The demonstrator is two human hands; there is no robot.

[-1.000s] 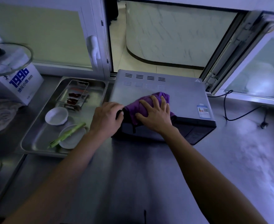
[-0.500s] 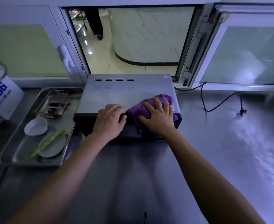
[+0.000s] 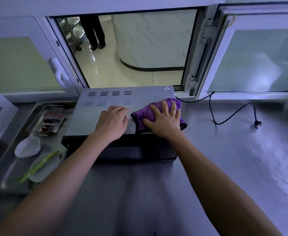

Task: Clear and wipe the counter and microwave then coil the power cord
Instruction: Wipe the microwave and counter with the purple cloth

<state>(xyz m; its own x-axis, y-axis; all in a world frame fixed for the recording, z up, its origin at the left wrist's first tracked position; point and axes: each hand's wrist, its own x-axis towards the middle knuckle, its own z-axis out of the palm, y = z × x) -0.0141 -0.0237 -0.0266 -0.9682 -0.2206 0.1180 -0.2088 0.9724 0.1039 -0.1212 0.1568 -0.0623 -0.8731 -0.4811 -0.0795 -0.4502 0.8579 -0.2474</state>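
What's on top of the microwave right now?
On the microwave: a purple cloth at its right end, pressed flat under the right hand, and the left hand resting beside it. The surface under cloth and hands is hidden.

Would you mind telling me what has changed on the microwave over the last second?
The right hand has slid the purple cloth rightward across the microwave top to its right edge. The left hand still rests flat beside it, bracing. The power cord stays uncoiled on the counter.
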